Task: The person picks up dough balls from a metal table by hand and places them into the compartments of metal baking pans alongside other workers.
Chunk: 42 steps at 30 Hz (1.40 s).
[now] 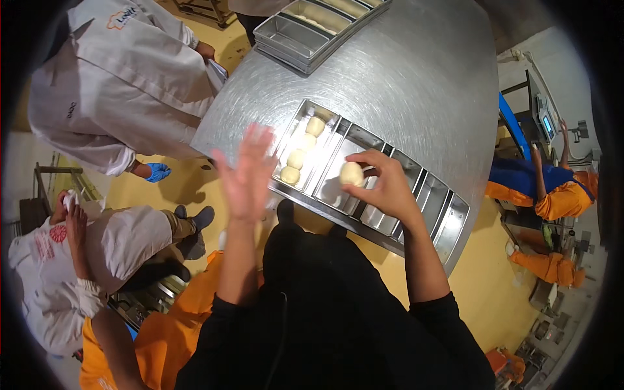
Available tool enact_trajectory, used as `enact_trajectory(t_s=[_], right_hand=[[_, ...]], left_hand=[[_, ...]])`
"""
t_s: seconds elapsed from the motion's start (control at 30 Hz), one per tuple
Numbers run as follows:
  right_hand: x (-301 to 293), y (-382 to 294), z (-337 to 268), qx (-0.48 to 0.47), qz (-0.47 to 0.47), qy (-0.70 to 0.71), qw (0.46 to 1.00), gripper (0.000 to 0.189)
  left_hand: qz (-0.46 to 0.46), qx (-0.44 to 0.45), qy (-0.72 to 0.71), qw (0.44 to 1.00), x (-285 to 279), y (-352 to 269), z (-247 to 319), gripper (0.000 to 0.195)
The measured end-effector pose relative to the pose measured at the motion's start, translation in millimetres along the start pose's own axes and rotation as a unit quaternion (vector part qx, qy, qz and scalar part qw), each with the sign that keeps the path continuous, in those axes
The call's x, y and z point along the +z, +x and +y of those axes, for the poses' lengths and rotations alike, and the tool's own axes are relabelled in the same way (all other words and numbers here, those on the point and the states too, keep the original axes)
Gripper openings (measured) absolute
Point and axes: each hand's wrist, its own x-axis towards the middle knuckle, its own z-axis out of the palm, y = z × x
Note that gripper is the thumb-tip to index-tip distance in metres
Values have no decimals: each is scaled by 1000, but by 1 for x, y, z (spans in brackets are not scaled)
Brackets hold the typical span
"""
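Note:
Between the thumb and fingers of my right hand [382, 183] is a ball of dough [351, 174], held above a compartment of a strapped set of metal loaf pans [332, 207]. My left hand [248, 170] is raised beside the left end of the pans, fingers spread, slightly blurred and holding nothing. In the leftmost pan, several dough balls [295, 159] lie in a row, touching or nearly so. The pans to the right of my right hand show bare metal inside; my hand hides part of the middle ones.
The pans stand at the near edge of a steel table [414, 87]. Farther back are stacked loaf pans [302, 36], some with dough. A person in a white coat [131, 83] stands at the table's left; other people are at lower left and far right.

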Motion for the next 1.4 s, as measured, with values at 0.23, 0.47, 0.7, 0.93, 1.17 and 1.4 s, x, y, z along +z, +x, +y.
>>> enact_trajectory(t_s=[0.23,0.47,0.7,0.93,1.17,1.4], right_hand=[[38,31,62,104,-89,-234,963,43],[67,39,107,147,-248,-211,934,19],[71,26,98,180,-248,-181,935,20],[57,19,50,120,-149,-271,943,30],[38,116,20,-68,-124,-346,928,22],[28,181,90,-283,-197,-421,839,8]], left_hand=[[170,55,-25,984,-154,31,77,102],[161,15,-41,986,-178,42,66,100],[71,-8,-3,997,-163,60,70,95],[-117,8,358,926,-89,73,72,62],[-283,99,829,473,-31,57,-33,30],[-275,147,871,379,-10,84,-79,35]])
